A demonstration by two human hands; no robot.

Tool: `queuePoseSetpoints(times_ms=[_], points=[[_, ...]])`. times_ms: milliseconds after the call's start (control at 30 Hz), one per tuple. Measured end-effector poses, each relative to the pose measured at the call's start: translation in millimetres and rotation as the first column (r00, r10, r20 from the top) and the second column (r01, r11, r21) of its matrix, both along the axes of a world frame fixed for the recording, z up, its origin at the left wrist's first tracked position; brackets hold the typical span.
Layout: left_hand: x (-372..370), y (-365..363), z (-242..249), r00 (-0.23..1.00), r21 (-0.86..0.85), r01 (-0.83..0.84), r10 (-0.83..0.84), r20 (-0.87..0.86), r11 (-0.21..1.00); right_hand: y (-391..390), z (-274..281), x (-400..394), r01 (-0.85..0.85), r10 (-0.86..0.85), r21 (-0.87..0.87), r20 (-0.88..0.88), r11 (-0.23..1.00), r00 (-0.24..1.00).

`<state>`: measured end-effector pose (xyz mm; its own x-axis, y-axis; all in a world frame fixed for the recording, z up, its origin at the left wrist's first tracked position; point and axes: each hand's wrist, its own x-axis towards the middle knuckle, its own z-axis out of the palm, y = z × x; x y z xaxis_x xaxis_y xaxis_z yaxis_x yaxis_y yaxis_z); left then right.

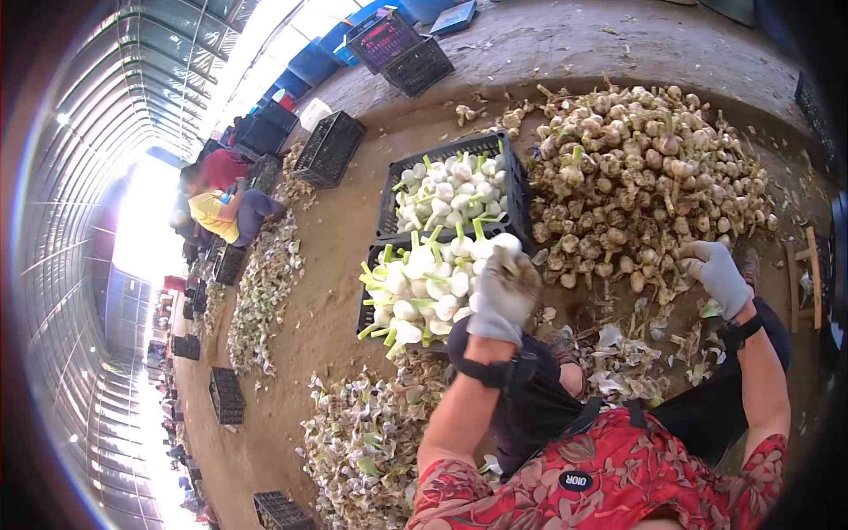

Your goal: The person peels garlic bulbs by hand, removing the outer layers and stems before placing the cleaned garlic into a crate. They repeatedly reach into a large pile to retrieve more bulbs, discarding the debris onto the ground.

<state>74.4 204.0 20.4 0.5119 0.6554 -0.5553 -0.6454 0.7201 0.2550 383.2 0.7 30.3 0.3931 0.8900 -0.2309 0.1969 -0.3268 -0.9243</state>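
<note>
My left hand point(505, 300), in a grey glove, is raised at the right edge of the near crate of trimmed garlic point(424, 287). Its fingers curl inward and look brown and blurred; what they hold I cannot make out. At the near right edge of the heap of untrimmed garlic bulbs point(636, 177) is my right hand point(717, 276), also gloved. Its fingers are bent together, and anything between them is hidden. The trimmed bulbs are white with short green stems. Behind the near crate stands a second black crate of white bulbs point(455, 190).
Peeled skins point(618, 362) lie between my legs, with a larger pile of skins point(371, 442) to the left. Black crates point(329, 148) stand farther off. A person in a yellow top point(216, 215) sits at the left. A wooden frame point(813, 278) is at the right.
</note>
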Motion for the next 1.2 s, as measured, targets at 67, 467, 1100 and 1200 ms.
queuePoseSetpoints(times_ms=[67, 467, 1100, 1200], points=[[-27, 33, 5, 0.989, 0.197, -0.091, 0.112, -0.101, 0.976, 2, -8, 6, 0.032, -0.033, -0.038, -0.037, 0.999, 0.999], [-166, 58, 26, -0.449, -0.066, 0.827, 0.586, -0.675, 0.558, 9, -10, 15, -0.219, 0.164, 0.176, 0.283, 0.960, 0.945], [198, 25, -235, -0.260, -0.154, 0.955, 0.467, -0.845, 0.254, -21, 41, 63, 0.346, -0.337, 0.263, -0.078, 0.901, 0.938], [204, 2, -245, -0.262, -0.123, 0.944, 0.466, -0.845, 0.307, -23, 36, 66, 0.295, -0.330, 0.329, 0.056, 0.897, 0.942]])
